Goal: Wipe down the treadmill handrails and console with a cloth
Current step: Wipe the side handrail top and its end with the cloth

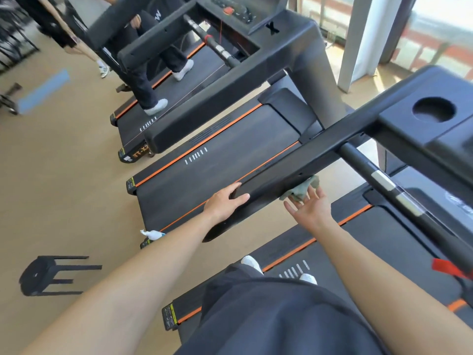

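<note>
I stand on a black treadmill whose left handrail (271, 185) runs from lower left up to the console (432, 124) at the right. My left hand (225, 201) grips the handrail's near part, fingers over its top. My right hand (311, 207) is palm up with spread fingers under the rail, pressing a grey-green cloth (302, 189) against its underside. A round cross bar (399, 190) with silver sensor bands runs below the console.
Two more treadmills (217, 149) stand to the left; a person in dark trousers and white shoes (156, 106) walks on the far one. A spray bottle (153, 234) lies by the middle treadmill's rear corner. A black stool (48, 275) stands on the tan floor. A red safety clip (445, 269) hangs at right.
</note>
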The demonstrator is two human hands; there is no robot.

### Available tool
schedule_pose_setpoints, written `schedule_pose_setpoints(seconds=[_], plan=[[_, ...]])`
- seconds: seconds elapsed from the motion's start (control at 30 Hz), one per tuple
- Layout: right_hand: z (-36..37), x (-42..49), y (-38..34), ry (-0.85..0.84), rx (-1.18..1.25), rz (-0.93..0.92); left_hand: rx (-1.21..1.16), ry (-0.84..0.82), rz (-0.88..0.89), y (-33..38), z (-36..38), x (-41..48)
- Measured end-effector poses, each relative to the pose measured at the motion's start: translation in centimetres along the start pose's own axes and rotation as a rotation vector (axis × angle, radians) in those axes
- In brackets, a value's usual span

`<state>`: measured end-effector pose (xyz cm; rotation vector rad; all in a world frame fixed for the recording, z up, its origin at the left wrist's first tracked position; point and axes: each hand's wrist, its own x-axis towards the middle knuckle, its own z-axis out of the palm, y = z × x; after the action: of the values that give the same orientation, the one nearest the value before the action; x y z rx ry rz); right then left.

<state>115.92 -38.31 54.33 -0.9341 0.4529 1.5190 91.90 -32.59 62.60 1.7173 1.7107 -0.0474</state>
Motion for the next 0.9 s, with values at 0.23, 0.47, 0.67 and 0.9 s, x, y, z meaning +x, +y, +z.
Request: schedule_pose_setpoints(seconds=[0.23, 0.47, 0.67, 0.9], plan=[[-0.1, -0.6, 2.0, -0.079, -0.135, 0.057, -0.076, 0.000, -0.009, -0.6, 0.3, 0.4], [-0.4, -0.9, 5.7, -0.164, -0.262, 0.284, 0.041, 0.057, 0.006, -0.1, 0.4, -0.2], [-0.6, 0.6, 2.7, -0.137, -0.212, 0.185, 0.087, 0.090, 0.023, 0.1, 0.5, -0.4], [-1.6, 1.7, -4.1, -0.167, -0.167, 0.027, 0.120, 0.138, 0.035, 0.2, 0.9, -0.6]])
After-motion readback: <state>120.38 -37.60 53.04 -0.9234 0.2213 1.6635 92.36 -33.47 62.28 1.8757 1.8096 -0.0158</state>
